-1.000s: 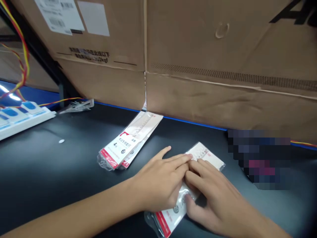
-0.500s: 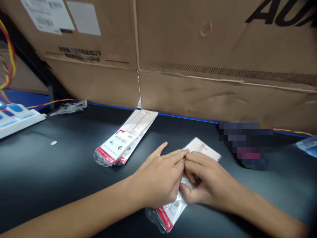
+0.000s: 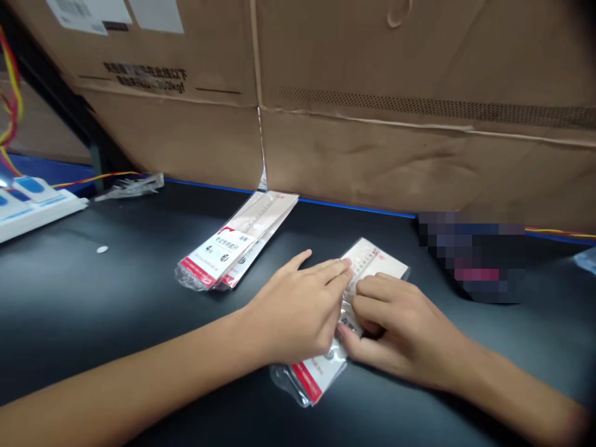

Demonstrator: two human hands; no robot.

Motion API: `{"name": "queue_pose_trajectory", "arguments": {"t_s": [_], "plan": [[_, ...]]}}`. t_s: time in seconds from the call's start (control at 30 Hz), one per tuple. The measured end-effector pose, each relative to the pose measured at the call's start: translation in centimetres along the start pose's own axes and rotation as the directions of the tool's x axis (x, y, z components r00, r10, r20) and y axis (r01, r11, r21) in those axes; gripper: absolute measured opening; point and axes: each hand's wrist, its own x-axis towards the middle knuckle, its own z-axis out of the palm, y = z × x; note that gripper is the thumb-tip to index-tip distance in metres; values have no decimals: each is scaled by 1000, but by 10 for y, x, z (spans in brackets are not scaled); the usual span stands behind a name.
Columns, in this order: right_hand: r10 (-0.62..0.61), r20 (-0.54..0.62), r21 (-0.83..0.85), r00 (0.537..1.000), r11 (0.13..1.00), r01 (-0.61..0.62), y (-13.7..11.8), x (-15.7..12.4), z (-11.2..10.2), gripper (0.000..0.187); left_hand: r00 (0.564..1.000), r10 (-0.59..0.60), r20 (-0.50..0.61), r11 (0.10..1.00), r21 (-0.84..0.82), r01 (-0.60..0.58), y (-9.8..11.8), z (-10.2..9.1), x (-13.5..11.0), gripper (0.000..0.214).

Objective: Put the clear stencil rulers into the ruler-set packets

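Both hands meet over one plastic-wrapped packet (image 3: 377, 261), which lies aslant on the black counter (image 3: 116, 298), well forward of its back edge. On my head camera, the left hand (image 3: 302, 307) is spread palm down across the packet's middle, fingers straight, the outer one standing clear of the others. The right hand (image 3: 395, 316) rests just beside it, fingers curled under and thumb set apart against the wrapper; from my remote seat I cannot tell whether it pinches the film. The packet's red-banded end points toward me, loose clear plastic sticking out past it, while its pale far end, printed with ruler-like marks, shows beyond the knuckles.

To the left, a pair of similar packets (image 3: 237, 239) overlaps, slanting up to the counter's back edge at the seam of a brown carton wall (image 3: 349, 161). Toward the back left corner I see a white power strip (image 3: 44, 208), a clear wrapper (image 3: 133, 186) with pale pieces and a red-and-yellow wire (image 3: 93, 178). A small white oval (image 3: 102, 249) lies nearer. Near the back edge on the right sits a dark object (image 3: 479, 261), pixelated beyond recognition on my feed.
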Motion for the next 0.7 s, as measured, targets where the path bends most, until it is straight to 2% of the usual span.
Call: {"name": "queue_pose_trajectory", "arguments": {"t_s": [0.17,0.37,0.57,0.7], "plan": [[46,-15,-24,999,999,-46,-3,0,-4,25,997,-54,-49,994,95,59,-5,-5,-2,45],[152,-49,62,987,987,-148,-7,3,-6,6,987,-121,-111,970,196,141,-8,-11,-6,38],[210,-37,69,977,976,-208,-6,3,-4,14,982,-167,-92,958,220,184,-11,-21,-9,29],[232,-27,42,972,972,-231,-3,3,-2,23,985,-152,-81,970,178,164,-17,-20,-10,40]]}}
